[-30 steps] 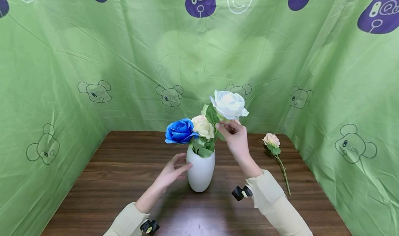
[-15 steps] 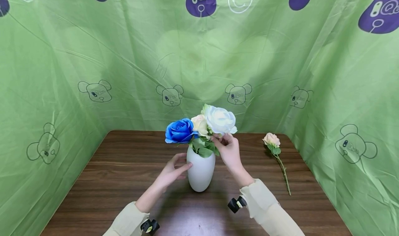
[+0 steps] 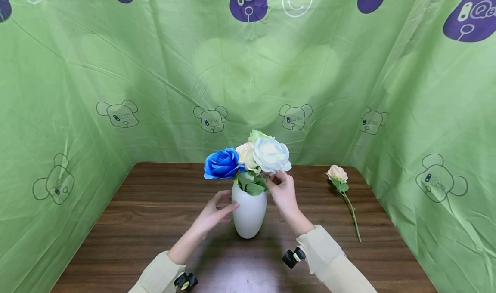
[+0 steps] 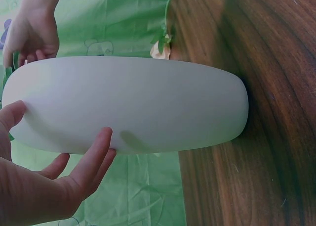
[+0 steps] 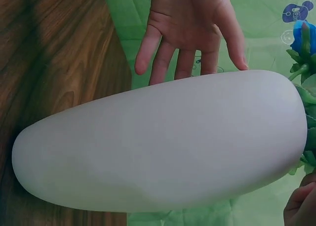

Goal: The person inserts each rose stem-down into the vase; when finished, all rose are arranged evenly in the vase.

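Note:
A white vase (image 3: 249, 213) stands upright on the table, with leaves filling its mouth. My left hand (image 3: 215, 209) rests its fingertips against the vase's left side, fingers extended and spread, as the right wrist view also shows. At the rim's right, my right hand (image 3: 284, 194) pinches the stem of a white rose (image 3: 272, 154) just under its bloom; the stem itself is mostly hidden. A blue rose (image 3: 222, 164) leans out to the left of the vase, and a cream rose (image 3: 246, 156) sits between the two, partly covered by the white bloom.
A pale pink rose (image 3: 338, 174) lies on the wooden table (image 3: 162, 198) at the right, its stem pointing toward the front. Green printed cloth (image 3: 248, 69) encloses the table at the back and both sides.
My right hand has lowered the white rose down and to the left, so its bloom now sits beside the cream one. The left hand has stayed at the vase.

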`<state>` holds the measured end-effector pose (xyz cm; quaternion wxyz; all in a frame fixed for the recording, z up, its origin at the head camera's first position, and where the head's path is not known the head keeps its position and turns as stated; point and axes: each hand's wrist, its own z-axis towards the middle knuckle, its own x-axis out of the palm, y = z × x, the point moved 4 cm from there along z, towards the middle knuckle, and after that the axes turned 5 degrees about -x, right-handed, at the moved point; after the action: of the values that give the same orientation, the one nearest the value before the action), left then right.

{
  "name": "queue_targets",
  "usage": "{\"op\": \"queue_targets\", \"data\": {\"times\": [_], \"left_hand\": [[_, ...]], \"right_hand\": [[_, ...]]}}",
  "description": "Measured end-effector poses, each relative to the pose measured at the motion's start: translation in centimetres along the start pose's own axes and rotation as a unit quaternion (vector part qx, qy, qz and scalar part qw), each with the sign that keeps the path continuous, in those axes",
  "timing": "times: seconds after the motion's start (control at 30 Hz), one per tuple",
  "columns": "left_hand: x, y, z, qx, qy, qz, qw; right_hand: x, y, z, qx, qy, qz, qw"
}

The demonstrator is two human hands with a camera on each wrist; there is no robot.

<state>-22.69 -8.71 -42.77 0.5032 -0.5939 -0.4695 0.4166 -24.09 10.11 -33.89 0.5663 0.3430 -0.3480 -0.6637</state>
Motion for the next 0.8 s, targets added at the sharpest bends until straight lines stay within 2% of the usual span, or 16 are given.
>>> {"op": "queue_targets", "data": {"times": [0.17,0.33,0.43,0.53,0.7,0.73,0.8], "left_hand": [[0.0,0.1,0.0,0.003,0.005,0.006,1.0000],[0.0,0.1,0.1,0.000,0.004,0.006,1.0000],[0.0,0.1,0.1,-0.005,0.002,0.005,1.0000],[0.0,0.2,0.1,-0.007,0.000,0.005,1.0000],[-0.1,0.2,0.1,-0.005,0.005,0.007,1.0000],[-0.1,0.1,0.0,-0.005,0.007,0.005,0.9999],[0.0,-0.3,-0.3,-0.006,0.010,0.003,0.9999]], "right_hand": [[-0.7,-0.3,0.2,-0.006,-0.003,-0.013,0.9999],[-2.3,-1.1,0.4,0.024,-0.022,0.007,0.9994],[-3.7,-2.1,0.4,0.035,-0.026,-0.004,0.9991],[-5.4,-3.7,0.5,0.049,-0.024,-0.038,0.9978],[-8.9,-8.7,0.3,0.058,-0.016,-0.101,0.9930],[-10.0,-11.8,0.3,0.047,-0.008,-0.090,0.9948],[-11.9,-15.1,0.3,0.043,-0.006,-0.086,0.9954]]}}
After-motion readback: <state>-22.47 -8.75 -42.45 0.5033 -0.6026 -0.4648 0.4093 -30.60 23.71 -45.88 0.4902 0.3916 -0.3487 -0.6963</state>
